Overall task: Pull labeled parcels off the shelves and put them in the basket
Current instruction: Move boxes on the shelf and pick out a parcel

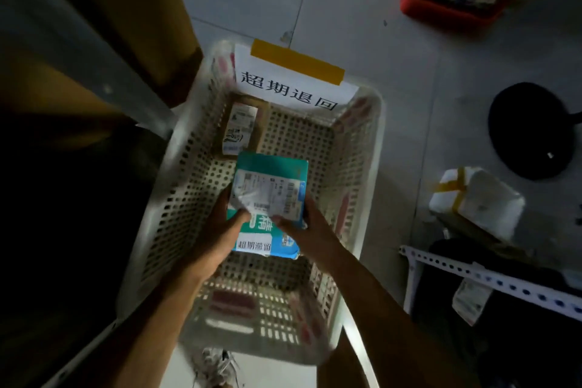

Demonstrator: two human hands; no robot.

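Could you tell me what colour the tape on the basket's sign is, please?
Yellow; the tape shows best in the head view.

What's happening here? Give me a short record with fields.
held item: teal parcel with a shipping label
left hand: grips the parcel's left edge
right hand: grips its right edge
position: above the white basket
already inside: brown parcel with a label
sign: paper sheet taped to the far rim

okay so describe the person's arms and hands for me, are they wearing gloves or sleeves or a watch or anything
Both are bare. The left hand and right hand wear no gloves, and no rings show. Both forearms are uncovered up to the picture's bottom edge: no sleeves, watch or wristband in view. The dim, slightly blurred picture shows no finer detail.
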